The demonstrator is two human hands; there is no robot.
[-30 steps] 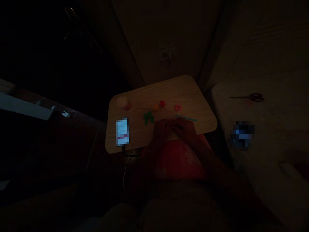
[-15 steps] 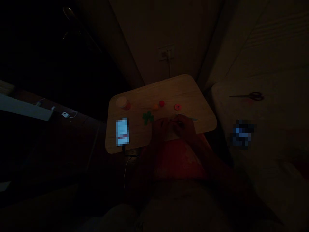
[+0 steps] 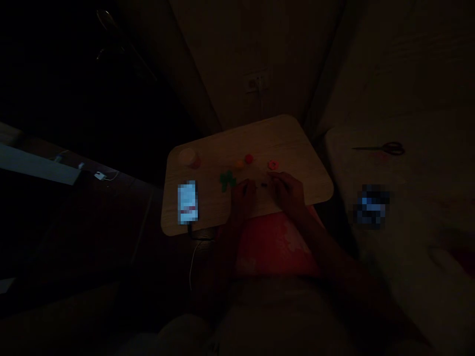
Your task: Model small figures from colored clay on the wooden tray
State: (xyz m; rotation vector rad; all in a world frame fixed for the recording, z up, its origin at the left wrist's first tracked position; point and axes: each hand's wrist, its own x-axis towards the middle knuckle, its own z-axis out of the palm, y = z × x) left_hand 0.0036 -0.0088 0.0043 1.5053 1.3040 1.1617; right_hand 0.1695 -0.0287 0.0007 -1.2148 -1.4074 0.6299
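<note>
The room is very dark. My left hand [image 3: 244, 195] is closed over the near part of the small wooden table, its fingertips pinched; anything inside them is too dark to make out. My right hand [image 3: 287, 192] is closed too, with a thin pale stick [image 3: 275, 172] showing along its far side. Between the hands lies a small dark piece [image 3: 264, 185]. Just left of my left hand is a green clover-like shape [image 3: 227, 181]. Beyond the hands are an orange ball [image 3: 239, 164], a red ball [image 3: 249, 158] and a pinkish-orange ring shaped like a flower [image 3: 273, 164].
A lit phone [image 3: 188, 202] with a cable lies on the table's left side, below a pale-lidded tub [image 3: 188, 158]. Scissors [image 3: 389, 148] and a blurred-out item [image 3: 372, 205] rest on the pale surface to the right. A wall socket [image 3: 257, 82] is behind the table [image 3: 300, 143].
My hands have moved apart slightly, and the dark piece now shows on the table between them. The pale stick has swung; its end no longer sticks out to the right of my right hand.
</note>
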